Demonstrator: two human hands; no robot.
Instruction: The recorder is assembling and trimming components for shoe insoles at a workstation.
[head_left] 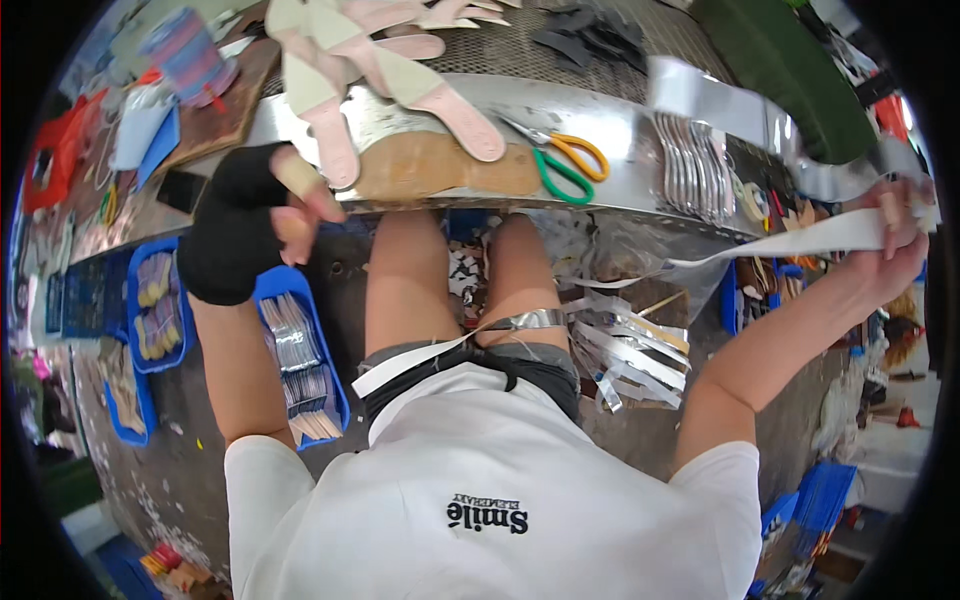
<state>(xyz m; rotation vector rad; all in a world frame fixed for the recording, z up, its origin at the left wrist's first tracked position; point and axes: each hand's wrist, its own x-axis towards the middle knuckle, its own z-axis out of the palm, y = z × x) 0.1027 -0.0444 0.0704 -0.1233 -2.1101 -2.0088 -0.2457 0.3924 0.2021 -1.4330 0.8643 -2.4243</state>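
My left hand wears a black fingerless glove, and a tan wrap covers one finger. Its fingers are loosely bent and apart, with nothing visible in them, beside pale pink and cream strap-shaped pieces at the bench edge. Far out to the right, my right hand is closed on a white strip, whose loose end trails left over the bench edge. A blurred silver band curves toward that hand; whether it joins the strip I cannot tell. Scissors with orange and green handles lie on the metal bench.
A brown pad lies at the bench edge, with a row of folded silver strips further right. Blue bins of stacked pieces stand below left. Silver and white scraps lie beside my thigh. A dark green rounded machine part rises behind.
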